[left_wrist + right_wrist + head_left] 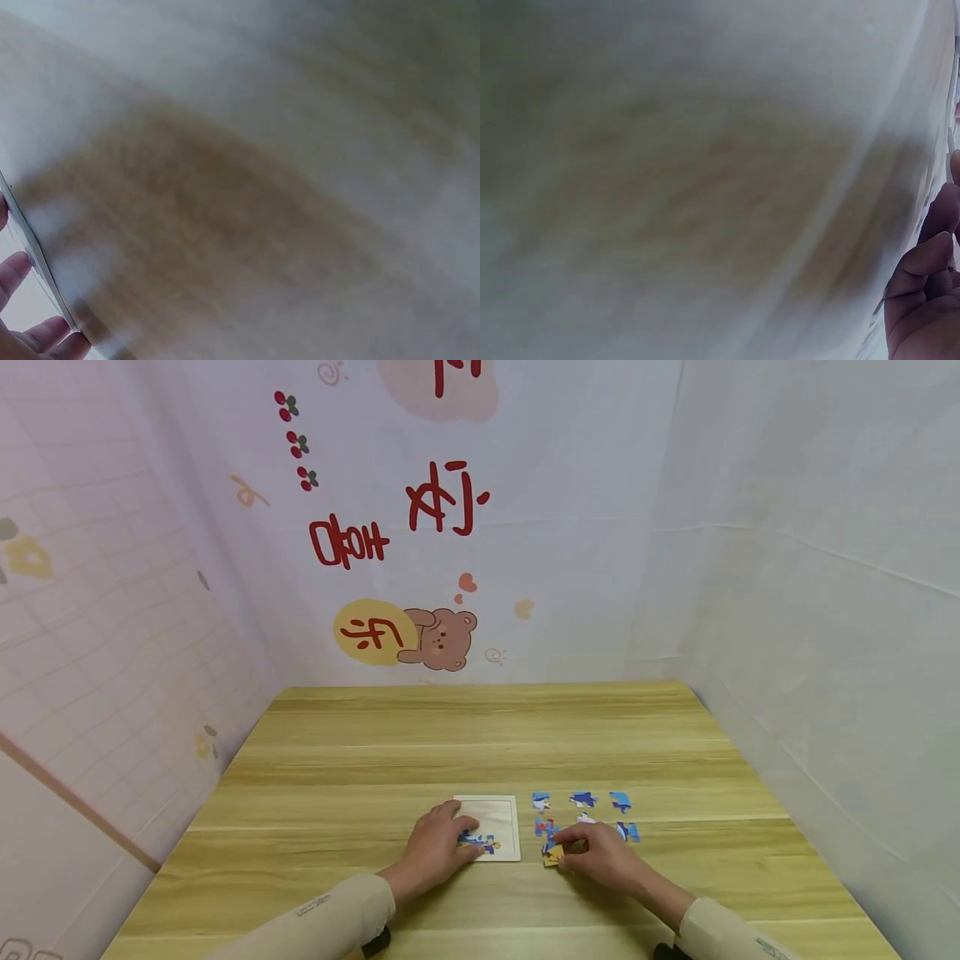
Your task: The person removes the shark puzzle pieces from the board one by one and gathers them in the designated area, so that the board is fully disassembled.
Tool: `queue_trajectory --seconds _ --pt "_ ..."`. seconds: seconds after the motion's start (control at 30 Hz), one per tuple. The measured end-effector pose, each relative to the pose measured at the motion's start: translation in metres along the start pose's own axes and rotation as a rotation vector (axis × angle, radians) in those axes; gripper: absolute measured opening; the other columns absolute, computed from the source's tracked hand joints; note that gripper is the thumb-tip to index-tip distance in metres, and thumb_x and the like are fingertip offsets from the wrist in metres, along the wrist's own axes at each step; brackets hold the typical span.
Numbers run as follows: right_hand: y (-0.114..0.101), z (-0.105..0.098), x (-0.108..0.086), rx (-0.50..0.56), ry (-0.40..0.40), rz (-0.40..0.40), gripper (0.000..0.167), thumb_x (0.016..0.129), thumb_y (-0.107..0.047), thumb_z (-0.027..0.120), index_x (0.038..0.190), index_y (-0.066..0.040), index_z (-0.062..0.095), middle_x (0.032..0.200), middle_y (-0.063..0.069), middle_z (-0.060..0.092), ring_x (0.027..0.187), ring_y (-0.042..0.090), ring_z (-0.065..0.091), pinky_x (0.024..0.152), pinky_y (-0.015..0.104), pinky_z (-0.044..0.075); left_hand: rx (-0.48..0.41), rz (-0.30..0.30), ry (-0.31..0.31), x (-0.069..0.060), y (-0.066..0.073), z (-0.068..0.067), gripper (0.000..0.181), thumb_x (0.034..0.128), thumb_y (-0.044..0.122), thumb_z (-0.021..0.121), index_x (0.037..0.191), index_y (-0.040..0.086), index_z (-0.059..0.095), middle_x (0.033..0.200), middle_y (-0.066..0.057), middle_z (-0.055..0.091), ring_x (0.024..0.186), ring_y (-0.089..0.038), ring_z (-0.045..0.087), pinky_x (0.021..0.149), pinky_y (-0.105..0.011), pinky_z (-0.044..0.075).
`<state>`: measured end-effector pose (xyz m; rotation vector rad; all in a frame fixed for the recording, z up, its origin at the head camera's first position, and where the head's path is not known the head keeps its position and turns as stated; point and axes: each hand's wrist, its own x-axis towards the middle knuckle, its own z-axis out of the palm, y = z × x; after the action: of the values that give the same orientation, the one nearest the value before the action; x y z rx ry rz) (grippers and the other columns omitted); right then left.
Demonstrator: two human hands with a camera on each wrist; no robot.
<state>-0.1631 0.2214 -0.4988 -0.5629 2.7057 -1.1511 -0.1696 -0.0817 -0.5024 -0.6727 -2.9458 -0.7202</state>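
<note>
My left hand [433, 845] rests on the left side of a square white puzzle tray [517, 827], fingers spread over its border and corner. In the left wrist view, fingertips [15, 266] lie at a pale edge. Inside the tray, along the bottom, sit joined blue and yellow puzzle pieces [491, 843], partly covered by the hand. To the right of the tray, my right hand [603, 858] pinches a yellow jigsaw piece [553, 857] between thumb and index finger, low over the table. In the right wrist view, only curled fingers [922, 262] show at the edge.
Several loose puzzle pieces lie right of the tray: a blue-white one [541, 802], a dark blue one [582, 799], a blue one [620, 801], another blue one [628, 832] and a red-blue one [543, 827]. The wooden table [480, 735] meets printed white curtains [570, 568].
</note>
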Motion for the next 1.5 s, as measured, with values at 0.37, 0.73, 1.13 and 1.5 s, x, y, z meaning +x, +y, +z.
queue_trajectory --seconds 0.37,0.73,1.13,1.5 --pt "0.019 -0.023 -0.022 0.067 -0.034 0.035 0.033 0.082 -0.022 0.080 0.113 -0.012 0.074 0.114 0.005 0.070 0.101 0.022 0.062 0.081 0.028 0.049 -0.011 0.007 0.007 0.002 -0.003 0.003 0.038 0.0874 0.036 0.075 0.116 0.011 0.072 0.137 -0.023 0.052 0.126 -0.042 0.049 0.102 -0.059 0.037" --pt "0.047 -0.047 -0.048 0.087 -0.023 0.094 0.035 0.084 -0.022 0.078 0.115 -0.007 0.072 0.114 0.008 0.070 0.094 0.012 0.061 0.077 0.025 0.048 -0.014 0.003 -0.004 0.001 -0.002 0.000 0.038 0.0874 0.035 0.076 0.116 0.011 0.072 0.137 -0.023 0.052 0.127 -0.043 0.048 0.103 -0.060 0.037" --pt "0.067 -0.068 -0.063 0.035 -0.017 0.114 0.036 0.086 -0.027 0.078 0.116 -0.008 0.071 0.116 0.010 0.069 0.105 0.026 0.062 0.081 0.026 0.050 -0.014 0.002 -0.006 0.002 -0.003 0.001 0.037 0.0875 0.035 0.076 0.116 0.011 0.072 0.137 -0.023 0.052 0.128 -0.043 0.047 0.103 -0.060 0.036" --pt "0.073 -0.071 -0.064 0.053 -0.031 0.079 0.035 0.086 -0.021 0.078 0.113 0.000 0.070 0.109 0.009 0.070 0.095 0.006 0.062 0.079 0.024 0.050 -0.005 0.008 -0.002 0.002 -0.004 0.002 0.039 0.0877 0.037 0.075 0.116 0.011 0.072 0.137 -0.022 0.052 0.127 -0.042 0.049 0.102 -0.059 0.038"
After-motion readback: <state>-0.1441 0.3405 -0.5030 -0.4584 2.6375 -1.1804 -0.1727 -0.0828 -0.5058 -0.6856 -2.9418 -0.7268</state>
